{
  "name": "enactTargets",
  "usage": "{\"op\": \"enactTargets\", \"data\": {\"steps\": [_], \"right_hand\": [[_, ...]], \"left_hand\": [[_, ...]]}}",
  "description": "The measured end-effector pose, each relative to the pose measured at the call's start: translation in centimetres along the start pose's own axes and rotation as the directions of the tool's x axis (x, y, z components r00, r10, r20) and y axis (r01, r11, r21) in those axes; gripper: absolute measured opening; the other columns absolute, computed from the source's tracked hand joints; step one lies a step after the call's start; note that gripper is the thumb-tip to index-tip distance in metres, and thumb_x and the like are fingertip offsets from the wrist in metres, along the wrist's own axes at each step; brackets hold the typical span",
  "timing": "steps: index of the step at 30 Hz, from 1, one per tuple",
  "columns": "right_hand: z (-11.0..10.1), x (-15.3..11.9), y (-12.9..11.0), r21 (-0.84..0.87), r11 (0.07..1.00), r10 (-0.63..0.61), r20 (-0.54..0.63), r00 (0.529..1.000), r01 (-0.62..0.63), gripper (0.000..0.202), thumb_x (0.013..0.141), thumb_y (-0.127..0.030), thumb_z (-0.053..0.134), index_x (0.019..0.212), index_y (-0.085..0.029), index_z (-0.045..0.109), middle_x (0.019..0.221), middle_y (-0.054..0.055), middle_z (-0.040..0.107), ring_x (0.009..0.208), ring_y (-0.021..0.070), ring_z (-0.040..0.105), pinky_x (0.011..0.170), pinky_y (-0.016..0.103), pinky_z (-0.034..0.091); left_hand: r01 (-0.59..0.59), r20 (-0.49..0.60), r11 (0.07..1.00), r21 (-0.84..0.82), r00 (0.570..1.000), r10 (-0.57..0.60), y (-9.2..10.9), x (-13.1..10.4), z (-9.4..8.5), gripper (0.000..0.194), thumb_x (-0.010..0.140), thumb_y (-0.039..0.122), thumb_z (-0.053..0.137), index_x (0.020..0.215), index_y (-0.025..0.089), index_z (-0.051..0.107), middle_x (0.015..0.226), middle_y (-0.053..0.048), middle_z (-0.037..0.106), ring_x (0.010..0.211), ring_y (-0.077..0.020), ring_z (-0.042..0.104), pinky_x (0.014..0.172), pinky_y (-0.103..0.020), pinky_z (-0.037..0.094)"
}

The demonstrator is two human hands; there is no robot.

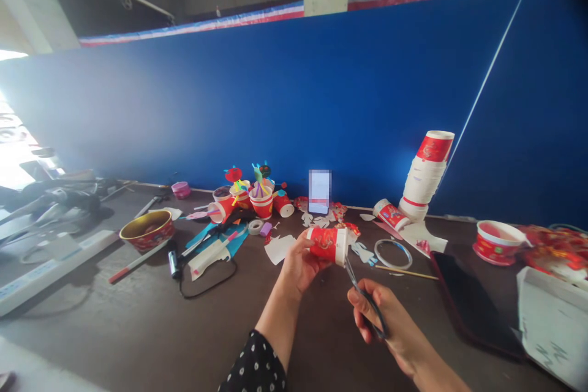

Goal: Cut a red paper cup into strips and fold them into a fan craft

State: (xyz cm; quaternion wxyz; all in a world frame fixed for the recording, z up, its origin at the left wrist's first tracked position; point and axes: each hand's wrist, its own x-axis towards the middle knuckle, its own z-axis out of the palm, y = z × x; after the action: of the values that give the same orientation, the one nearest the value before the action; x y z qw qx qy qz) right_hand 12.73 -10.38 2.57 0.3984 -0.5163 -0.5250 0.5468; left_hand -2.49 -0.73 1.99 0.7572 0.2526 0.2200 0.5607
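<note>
A red and white paper cup (pixel 324 244) lies sideways in my left hand (pixel 301 266), its white end toward the right. My right hand (pixel 383 312) grips a pair of scissors (pixel 373 305) with dark handles. The scissor blades point up and left and meet the cup's white end; whether they are inside the paper I cannot tell. Behind the cup stands a phone (pixel 319 193) with a lit screen. White paper scraps (pixel 279 249) lie just left of my left hand.
A tall stack of paper cups (pixel 425 174) leans at the back right. Decorated cups (pixel 261 201) stand back left, near a glue gun (pixel 209 255) and a gold-lined bowl (pixel 147 231). At right are a tape ring (pixel 393 255), a wooden stick (pixel 407 272) and a dark tablet (pixel 475 306).
</note>
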Motion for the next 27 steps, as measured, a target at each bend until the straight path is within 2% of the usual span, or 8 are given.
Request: {"op": "enactTargets", "data": {"steps": [2, 4, 8, 11, 14, 18, 23, 27], "right_hand": [[0.0, 0.0, 0.1, -0.003, 1.000, -0.014, -0.010, 1.000, 0.014, 0.049, 0.068, -0.065, 0.058, 0.070, -0.019, 0.045, 0.051, -0.007, 0.050, 0.039, 0.0052, 0.042, 0.042, 0.020, 0.026], [0.1, 0.1, 0.2, -0.010, 1.000, -0.020, -0.021, 1.000, 0.019, 0.048, 0.067, -0.064, 0.060, 0.073, -0.018, 0.047, 0.051, -0.007, 0.050, 0.039, 0.0059, 0.042, 0.042, 0.020, 0.028], [0.2, 0.4, 0.6, -0.043, 0.999, 0.012, -0.030, 0.999, -0.014, 0.049, 0.063, -0.064, 0.063, 0.074, -0.018, 0.049, 0.049, -0.006, 0.051, 0.037, 0.0067, 0.043, 0.040, 0.020, 0.030], [0.3, 0.6, 0.7, -0.041, 0.999, 0.023, -0.038, 0.999, -0.025, 0.048, 0.061, -0.062, 0.066, 0.074, -0.019, 0.049, 0.049, -0.007, 0.051, 0.037, 0.0063, 0.042, 0.039, 0.020, 0.030], [0.3, 0.6, 0.7, -0.036, 0.999, 0.026, -0.049, 0.998, -0.028, 0.047, 0.061, -0.060, 0.067, 0.075, -0.019, 0.049, 0.049, -0.007, 0.050, 0.037, 0.0062, 0.042, 0.039, 0.020, 0.031], [0.2, 0.6, 0.7, -0.039, 0.999, 0.007, -0.062, 0.998, -0.009, 0.046, 0.063, -0.060, 0.066, 0.076, -0.018, 0.049, 0.049, -0.007, 0.051, 0.038, 0.0064, 0.043, 0.040, 0.020, 0.031], [0.0, 0.8, 0.9, -0.026, 1.000, -0.008, -0.089, 0.996, 0.005, 0.046, 0.063, -0.060, 0.065, 0.076, -0.018, 0.050, 0.050, -0.007, 0.051, 0.038, 0.0066, 0.043, 0.040, 0.020, 0.033], [0.1, 0.9, 1.0, -0.044, 0.999, 0.001, -0.096, 0.995, -0.006, 0.047, 0.062, -0.060, 0.066, 0.076, -0.018, 0.050, 0.049, -0.007, 0.050, 0.037, 0.0065, 0.042, 0.039, 0.020, 0.032]], "left_hand": [[0.018, 0.021, 1.000, 0.019, 1.000, -0.019, -0.1, -0.1, 0.0, 0.052, 0.061, 0.015, 0.055, 0.112, 0.018, 0.050, 0.082, -0.005, 0.064, 0.064, -0.0203, 0.062, 0.058, -0.036, 0.051], [0.047, 0.014, 0.998, 0.040, 0.999, -0.047, -0.3, 0.0, 0.0, 0.046, 0.066, 0.021, 0.058, 0.111, 0.019, 0.050, 0.082, -0.005, 0.063, 0.063, -0.0196, 0.062, 0.057, -0.035, 0.051], [0.034, -0.040, 0.994, 0.101, 0.999, -0.030, -0.9, 0.1, 0.3, 0.031, 0.073, 0.037, 0.066, 0.095, 0.019, 0.054, 0.071, 0.000, 0.060, 0.056, -0.0136, 0.058, 0.050, -0.025, 0.048], [-0.045, -0.019, 0.993, 0.110, 0.999, 0.047, -0.9, 0.1, 0.5, 0.030, 0.071, 0.034, 0.070, 0.093, 0.020, 0.054, 0.069, 0.002, 0.059, 0.054, -0.0112, 0.056, 0.048, -0.020, 0.045], [-0.077, -0.010, 0.994, 0.078, 0.997, 0.078, -0.7, 0.0, 0.6, 0.037, 0.069, 0.027, 0.070, 0.102, 0.020, 0.053, 0.076, 0.001, 0.062, 0.057, -0.0107, 0.058, 0.049, -0.019, 0.045], [-0.047, -0.028, 0.999, 0.025, 0.998, 0.047, -0.5, 0.0, 0.6, 0.045, 0.067, 0.022, 0.069, 0.108, 0.019, 0.051, 0.083, -0.002, 0.064, 0.065, -0.0128, 0.062, 0.057, -0.020, 0.048], [-0.010, 0.035, 1.000, -0.001, 0.999, 0.010, -0.4, -0.2, 0.6, 0.050, 0.066, 0.023, 0.066, 0.113, 0.022, 0.049, 0.084, -0.002, 0.064, 0.066, -0.0153, 0.063, 0.058, -0.025, 0.049], [-0.004, 0.040, 0.999, -0.049, 0.999, 0.006, -0.4, -0.2, 0.7, 0.045, 0.067, 0.019, 0.065, 0.109, 0.020, 0.052, 0.087, -0.004, 0.066, 0.072, -0.0157, 0.064, 0.065, -0.026, 0.050]]}}
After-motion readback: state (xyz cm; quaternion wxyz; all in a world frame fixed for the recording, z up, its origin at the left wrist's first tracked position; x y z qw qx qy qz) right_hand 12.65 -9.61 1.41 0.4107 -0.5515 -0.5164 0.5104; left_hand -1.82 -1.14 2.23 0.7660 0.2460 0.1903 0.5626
